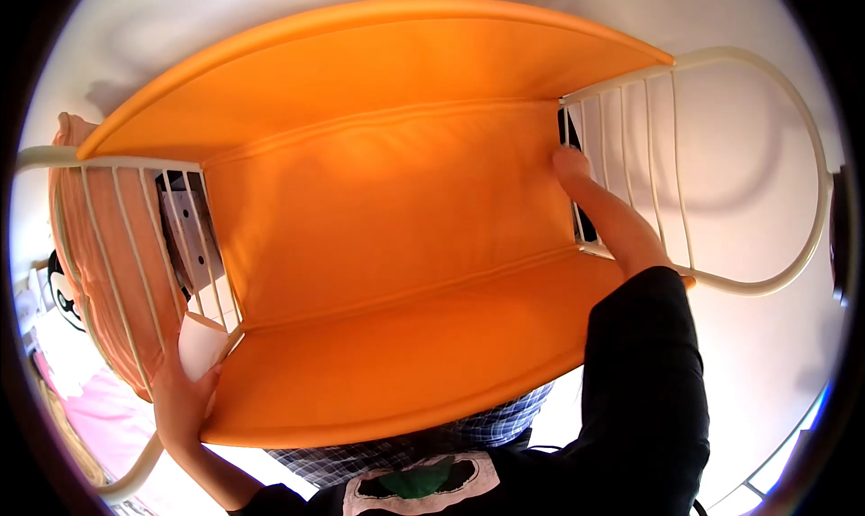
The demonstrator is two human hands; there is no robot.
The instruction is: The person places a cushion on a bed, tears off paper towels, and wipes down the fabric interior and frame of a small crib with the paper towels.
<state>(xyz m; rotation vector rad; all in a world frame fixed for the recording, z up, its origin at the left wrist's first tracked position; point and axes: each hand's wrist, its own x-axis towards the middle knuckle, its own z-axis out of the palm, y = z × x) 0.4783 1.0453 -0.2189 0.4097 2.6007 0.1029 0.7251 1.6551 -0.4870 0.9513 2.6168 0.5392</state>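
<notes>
An orange fabric sling with raised front and back sides hangs in a white metal frame, taking up the middle of the head view. At its lower left corner, my left hand is closed round a pale, smooth roll or tube; its exact kind is not clear. My right hand reaches across to the sling's right end, close to the white end bars. Its fingers look curled in at the fabric's edge, and what they grip, if anything, is hidden.
A peach-coloured cloth hangs beyond the left end bars. Through those bars a pale box with dark holes shows below. A large rounded tube loop sticks out at the right. Pink bedding lies at lower left.
</notes>
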